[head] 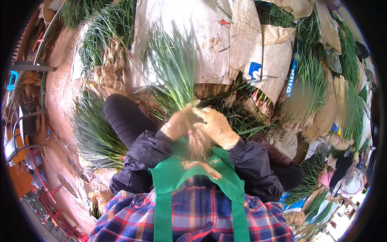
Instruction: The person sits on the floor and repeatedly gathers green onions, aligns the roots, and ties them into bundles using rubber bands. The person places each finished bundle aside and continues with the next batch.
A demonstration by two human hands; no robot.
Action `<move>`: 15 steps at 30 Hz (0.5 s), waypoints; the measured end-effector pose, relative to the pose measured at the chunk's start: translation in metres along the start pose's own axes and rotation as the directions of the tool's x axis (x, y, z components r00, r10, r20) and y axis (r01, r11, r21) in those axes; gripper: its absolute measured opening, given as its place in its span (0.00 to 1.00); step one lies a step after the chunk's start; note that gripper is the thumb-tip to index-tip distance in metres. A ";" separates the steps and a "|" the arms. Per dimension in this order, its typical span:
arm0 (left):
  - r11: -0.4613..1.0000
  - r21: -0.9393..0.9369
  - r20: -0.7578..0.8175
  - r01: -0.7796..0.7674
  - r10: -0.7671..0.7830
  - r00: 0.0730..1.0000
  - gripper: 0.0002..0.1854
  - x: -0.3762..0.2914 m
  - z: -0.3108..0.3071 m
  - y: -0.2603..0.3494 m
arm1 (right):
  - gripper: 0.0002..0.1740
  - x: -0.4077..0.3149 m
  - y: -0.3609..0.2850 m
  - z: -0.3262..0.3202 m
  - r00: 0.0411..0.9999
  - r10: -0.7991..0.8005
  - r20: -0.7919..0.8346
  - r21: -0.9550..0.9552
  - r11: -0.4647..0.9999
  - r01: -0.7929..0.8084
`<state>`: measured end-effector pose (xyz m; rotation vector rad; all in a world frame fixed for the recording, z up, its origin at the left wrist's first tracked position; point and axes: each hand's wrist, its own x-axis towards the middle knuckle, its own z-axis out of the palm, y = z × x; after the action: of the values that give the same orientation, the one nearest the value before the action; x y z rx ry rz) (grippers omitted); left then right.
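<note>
My left hand (178,122), in a pale glove, is closed around a bunch of green onions (178,75) in front of my chest. The long green leaves point away from me, and the blurred pale roots hang toward my green apron (196,172). My right hand (217,125), gloved too, touches the bunch from the right, its fingers partly bent near the stems; whether it grips anything, I cannot tell. Loose leaves and trimmings (248,121) lie just beyond my right hand.
Piles of green onions lie at left (99,130) and upper left (105,45). A white woven sack (208,51) covers roots ahead, beside a wrapped bundle (278,60). More onions (311,72) and sacks fill the right side, where a person (341,175) is partly visible. Red metal racks (57,214) stand lower left.
</note>
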<state>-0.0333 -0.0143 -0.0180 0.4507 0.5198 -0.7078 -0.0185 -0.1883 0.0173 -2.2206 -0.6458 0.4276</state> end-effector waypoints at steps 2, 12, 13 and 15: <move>0.999 0.031 0.022 0.017 -0.017 1.000 0.21 0.000 -0.002 0.000 | 0.13 0.004 -0.006 0.008 0.999 0.025 -0.025 -0.094 0.995 -0.027; 0.985 0.111 0.125 -0.134 0.120 0.985 0.23 0.006 -0.010 0.010 | 0.58 -0.007 0.059 -0.013 0.842 0.484 -0.237 0.391 0.842 -0.373; 0.996 0.065 0.079 0.066 -0.071 0.994 0.24 0.008 -0.007 0.014 | 0.57 -0.011 0.052 -0.011 0.852 0.515 0.096 0.741 0.534 -0.407; 0.999 0.022 0.086 0.030 -0.032 0.996 0.23 0.012 0.004 0.019 | 0.43 -0.025 0.026 0.001 0.976 -0.039 0.214 0.872 0.457 -0.173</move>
<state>-0.0107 -0.0094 -0.0180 0.4304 0.4392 -0.7595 -0.0311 -0.2167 -0.0002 -1.1634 -0.2894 0.8273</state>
